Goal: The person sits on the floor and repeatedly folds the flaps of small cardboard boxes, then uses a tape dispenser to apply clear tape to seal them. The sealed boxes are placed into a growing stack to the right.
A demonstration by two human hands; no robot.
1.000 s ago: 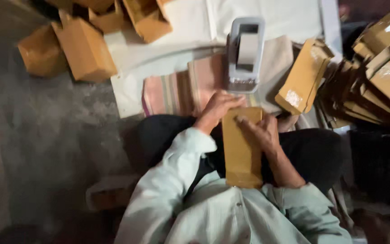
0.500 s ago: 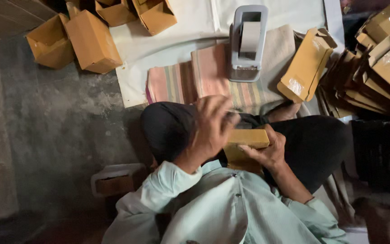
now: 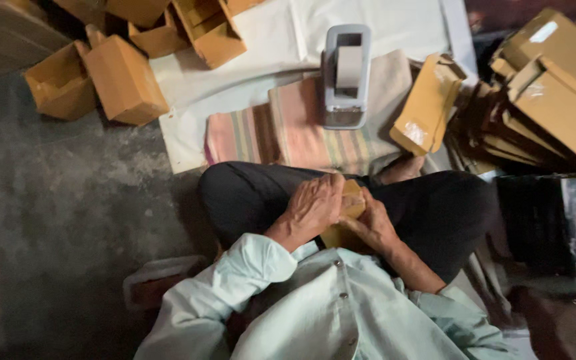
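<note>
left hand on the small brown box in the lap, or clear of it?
Touching. The head view shows the left hand folded over the top of the small brown box, fingers pressed on the cardboard; the right hand grips its other side.

Small brown cardboard box (image 3: 347, 215), clasped in lap by left hand (image 3: 311, 208) and right hand (image 3: 371, 223) (grey tape dispenser (image 3: 345, 77) ahead, on striped cloth (image 3: 281, 133)).

brown cardboard box (image 3: 347, 217) in lap; open brown boxes (image 3: 125, 80) top left; flat brown cartons (image 3: 555, 107) stacked right.
</note>
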